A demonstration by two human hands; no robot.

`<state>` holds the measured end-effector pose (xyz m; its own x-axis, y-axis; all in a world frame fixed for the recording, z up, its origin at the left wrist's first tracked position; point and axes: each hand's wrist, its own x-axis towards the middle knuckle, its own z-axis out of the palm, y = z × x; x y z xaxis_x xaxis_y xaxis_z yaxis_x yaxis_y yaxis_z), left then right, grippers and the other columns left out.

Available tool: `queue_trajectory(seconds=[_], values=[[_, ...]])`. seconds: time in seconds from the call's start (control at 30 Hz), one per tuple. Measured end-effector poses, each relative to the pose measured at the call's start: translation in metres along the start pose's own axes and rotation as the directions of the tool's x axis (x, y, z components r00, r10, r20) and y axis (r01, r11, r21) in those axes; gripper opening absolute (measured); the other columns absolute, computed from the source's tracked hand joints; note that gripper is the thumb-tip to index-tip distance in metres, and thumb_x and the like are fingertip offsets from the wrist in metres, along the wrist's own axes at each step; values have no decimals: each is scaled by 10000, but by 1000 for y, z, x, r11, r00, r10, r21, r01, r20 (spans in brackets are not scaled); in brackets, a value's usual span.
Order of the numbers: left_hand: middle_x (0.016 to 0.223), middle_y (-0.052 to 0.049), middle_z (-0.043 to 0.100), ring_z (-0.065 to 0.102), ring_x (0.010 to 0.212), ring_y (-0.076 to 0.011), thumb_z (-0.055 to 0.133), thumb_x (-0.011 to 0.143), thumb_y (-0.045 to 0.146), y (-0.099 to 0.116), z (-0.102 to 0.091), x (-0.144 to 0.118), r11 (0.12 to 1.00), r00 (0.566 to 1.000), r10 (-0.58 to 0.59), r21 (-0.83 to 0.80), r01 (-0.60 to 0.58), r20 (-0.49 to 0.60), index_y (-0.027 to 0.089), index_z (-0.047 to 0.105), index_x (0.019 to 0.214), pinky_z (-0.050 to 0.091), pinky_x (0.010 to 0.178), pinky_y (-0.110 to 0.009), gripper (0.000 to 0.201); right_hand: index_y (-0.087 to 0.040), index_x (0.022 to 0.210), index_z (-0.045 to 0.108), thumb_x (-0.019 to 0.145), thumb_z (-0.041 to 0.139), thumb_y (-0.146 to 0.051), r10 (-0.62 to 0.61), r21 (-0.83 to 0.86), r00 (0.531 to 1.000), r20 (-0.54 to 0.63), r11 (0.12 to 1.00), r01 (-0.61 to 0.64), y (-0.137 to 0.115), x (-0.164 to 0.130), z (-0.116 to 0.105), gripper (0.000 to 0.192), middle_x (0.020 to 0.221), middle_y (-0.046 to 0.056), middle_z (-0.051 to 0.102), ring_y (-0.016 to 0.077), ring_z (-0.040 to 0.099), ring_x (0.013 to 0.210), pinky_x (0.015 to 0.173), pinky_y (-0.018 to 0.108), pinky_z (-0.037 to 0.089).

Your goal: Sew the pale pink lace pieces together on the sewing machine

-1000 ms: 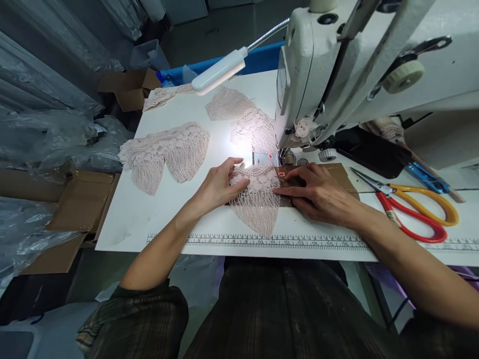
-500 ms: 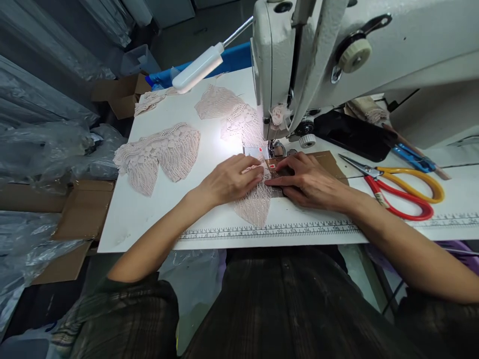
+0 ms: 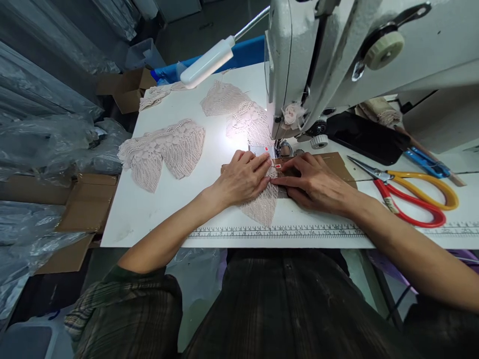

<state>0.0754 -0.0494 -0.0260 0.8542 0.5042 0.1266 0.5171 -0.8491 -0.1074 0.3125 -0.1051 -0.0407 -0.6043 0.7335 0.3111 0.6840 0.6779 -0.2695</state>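
A pale pink lace piece (image 3: 261,208) lies by the presser foot (image 3: 277,148) of a white sewing machine (image 3: 280,70), its pointed end toward me. My left hand (image 3: 243,179) rests on this lace with fingers stretched out and close together, just left of the needle area. From the other side, my right hand (image 3: 316,184) has its thumb and bent forefinger at the lace's right edge, seemingly pinching it. More lace (image 3: 249,119) stretches behind the presser foot. My fingers hide the middle of the piece.
Scissors (image 3: 411,189) with red and yellow handles lie right, beside a black phone (image 3: 366,134) and a blue cutter (image 3: 426,162). Another lace piece (image 3: 164,149) lies left. A lamp (image 3: 207,62) hangs above. A printed ruler (image 3: 318,231) runs along the table's front edge.
My left hand has flattened out, its fingers extending over the lace. The whole view has shifted slightly, so the table and machine sit further right. My right hand keeps its place at the lace.
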Motion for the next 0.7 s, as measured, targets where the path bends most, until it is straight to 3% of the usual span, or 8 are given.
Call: queue_trajectory(seconds=[0.27, 0.7], values=[[1533, -116, 535, 543, 1150, -302, 369, 1059, 358, -12, 12, 6, 974, 996, -44, -226, 24, -81, 176, 569, 1365, 370, 992, -509, 408, -312, 1274, 716, 996, 506, -243, 58, -62, 998, -1, 996, -58, 8, -1, 2, 355, 1213, 123, 636, 299, 519, 1091, 906, 466, 401], [1529, -123, 538, 553, 1201, -320, 401, 1050, 353, -13, 17, 5, 968, 992, -55, -248, 26, -110, 199, 560, 1383, 353, 1006, -550, 400, -285, 1233, 737, 990, 516, -230, 67, -47, 997, -38, 997, -69, 7, 0, 4, 333, 1180, 134, 645, 304, 517, 1072, 884, 462, 397]])
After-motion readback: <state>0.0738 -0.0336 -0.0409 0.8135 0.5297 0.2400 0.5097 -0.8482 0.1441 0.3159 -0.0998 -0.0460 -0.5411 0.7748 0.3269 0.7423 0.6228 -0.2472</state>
